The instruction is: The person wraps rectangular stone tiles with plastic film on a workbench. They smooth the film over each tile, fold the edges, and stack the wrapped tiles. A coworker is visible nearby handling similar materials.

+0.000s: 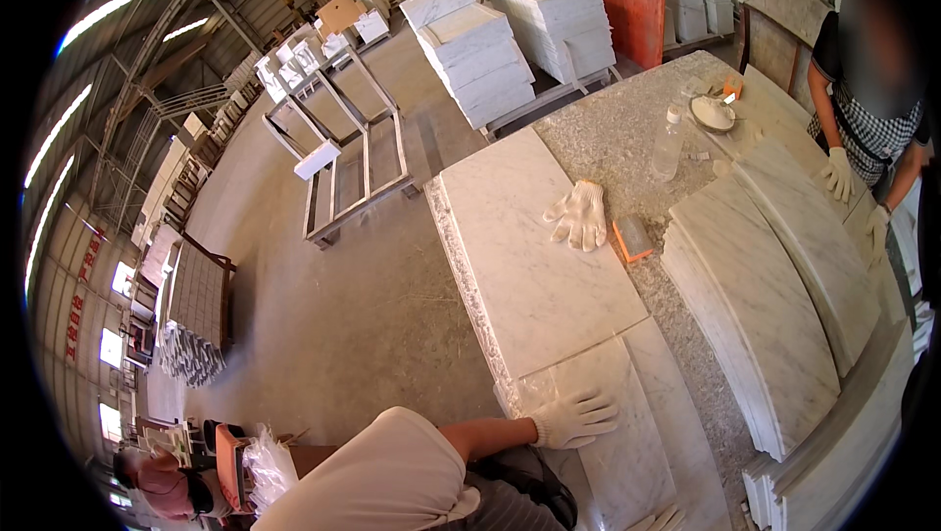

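Observation:
My left hand [578, 418], in a white knit glove, lies flat with its fingers stretched out on a pale grey-veined marble slab [613, 389]. Of my right hand [664, 519], only some gloved fingers show at the lower edge; they look extended beside the near end of the slabs, and the rest is cut off. Beyond my left hand is a larger marble slab [520, 276] with a rough, chipped left edge. An empty white glove [580, 216] rests on it, and a grey block with an orange side [633, 239] sits by its right edge.
A clear bottle [668, 147], a bowl of white powder [713, 114] and an orange box [732, 87] stand farther along the speckled bench [598, 144]. Stacked marble slabs [755, 296] lie right. A gloved co-worker [863, 129] stands across. A metal rack [358, 154] is on the floor.

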Action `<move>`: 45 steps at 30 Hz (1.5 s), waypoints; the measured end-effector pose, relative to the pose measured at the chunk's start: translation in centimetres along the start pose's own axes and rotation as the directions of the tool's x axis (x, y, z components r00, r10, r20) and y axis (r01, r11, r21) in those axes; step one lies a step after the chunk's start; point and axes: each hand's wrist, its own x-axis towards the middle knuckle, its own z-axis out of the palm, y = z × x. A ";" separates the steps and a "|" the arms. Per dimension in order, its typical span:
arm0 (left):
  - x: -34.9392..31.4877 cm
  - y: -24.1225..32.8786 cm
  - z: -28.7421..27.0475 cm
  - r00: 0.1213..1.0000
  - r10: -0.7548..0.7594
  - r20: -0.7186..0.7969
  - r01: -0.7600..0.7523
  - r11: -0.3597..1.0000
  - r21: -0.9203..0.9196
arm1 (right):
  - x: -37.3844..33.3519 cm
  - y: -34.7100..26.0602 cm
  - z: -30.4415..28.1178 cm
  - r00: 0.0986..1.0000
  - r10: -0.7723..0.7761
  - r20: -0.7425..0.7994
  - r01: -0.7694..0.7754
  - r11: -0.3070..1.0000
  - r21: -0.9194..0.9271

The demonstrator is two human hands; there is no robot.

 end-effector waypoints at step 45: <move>1.5 1.0 -0.3 0.998 0.015 0.057 -0.021 0.994 0.105 | -0.3 0.4 -1.7 0.982 0.176 0.070 -0.183 0.976 0.117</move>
